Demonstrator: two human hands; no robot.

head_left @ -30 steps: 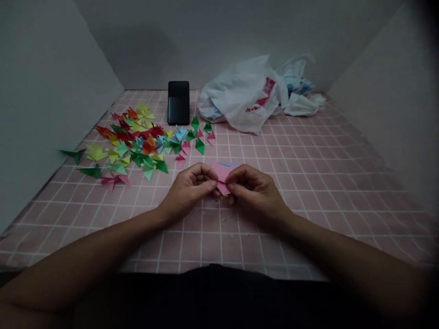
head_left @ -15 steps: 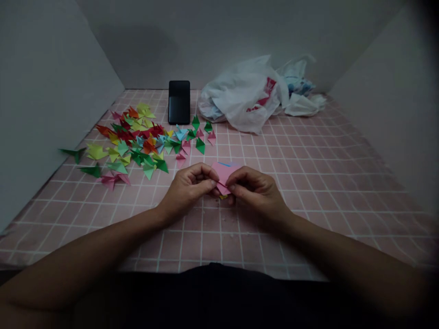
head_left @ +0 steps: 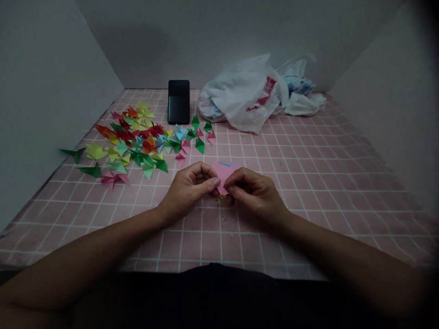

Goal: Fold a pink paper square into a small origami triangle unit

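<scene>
Between my two hands, above the near middle of the table, is a small piece of pink paper (head_left: 224, 172) with folds in it. A blue strip shows at its top edge, and a bit of yellow peeks out underneath. My left hand (head_left: 194, 183) pinches the paper's left side, thumb on top. Fingers bent, my right hand (head_left: 255, 189) grips the lower right part between thumb and forefinger. The fingertips hide part of the folds. To the left lies a spread of folded paper pieces (head_left: 148, 165) in green, yellow, red, pink, orange and blue.
A black phone (head_left: 179, 103) leans upright toward the back. Right of it sits a crumpled white plastic bag (head_left: 240, 93) with a red mark, beside a smaller bag (head_left: 300, 84) with blue print. Pale walls enclose the pink checked tablecloth (head_left: 325, 183) on three sides.
My left thumb has shifted slightly right over the pink paper. The lower flap now lies flatter, and my right fingers have moved a little left. Everything else stays put.
</scene>
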